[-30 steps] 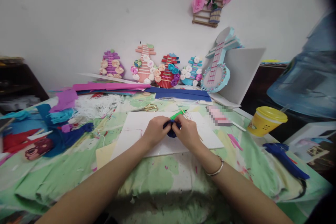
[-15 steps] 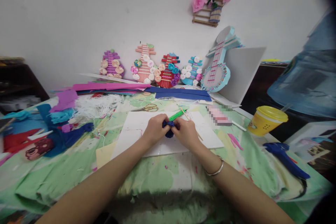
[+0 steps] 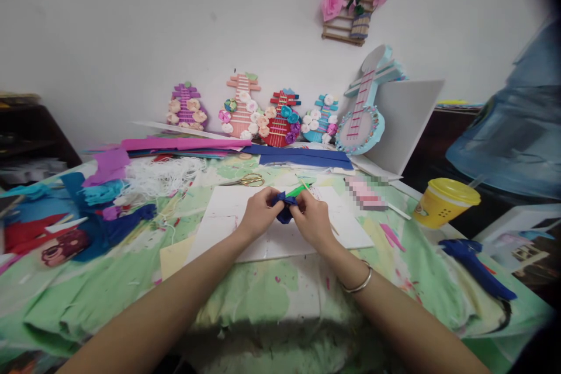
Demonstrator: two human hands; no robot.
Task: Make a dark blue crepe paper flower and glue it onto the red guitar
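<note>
Between both hands is a small piece of crumpled dark blue crepe paper (image 3: 286, 214), raised over a white board (image 3: 219, 239). My left hand (image 3: 262, 210) pinches its left side with thumb and fingers. On the right side, my right hand (image 3: 313, 219) grips it the same way, and a bracelet (image 3: 363, 278) circles that wrist. Just behind the paper, a bright green marker (image 3: 298, 190) lies on the board. A thin wooden stick (image 3: 305, 186) passes beside my right hand and is partly hidden by it. Gold-handled scissors (image 3: 251, 179) lie behind the board.
Several flower-decorated craft instruments (image 3: 280, 120) lean along the wall. At left are white string (image 3: 162, 178) and coloured paper scraps (image 3: 105, 166). To the right stand a yellow lidded cup (image 3: 445, 204) and a blue glue gun (image 3: 477, 266). A green patterned cloth (image 3: 272, 292) covers the table.
Both hands have shifted slightly on the blue paper, and more of it now shows between the fingers. The surrounding things stay where they were.
</note>
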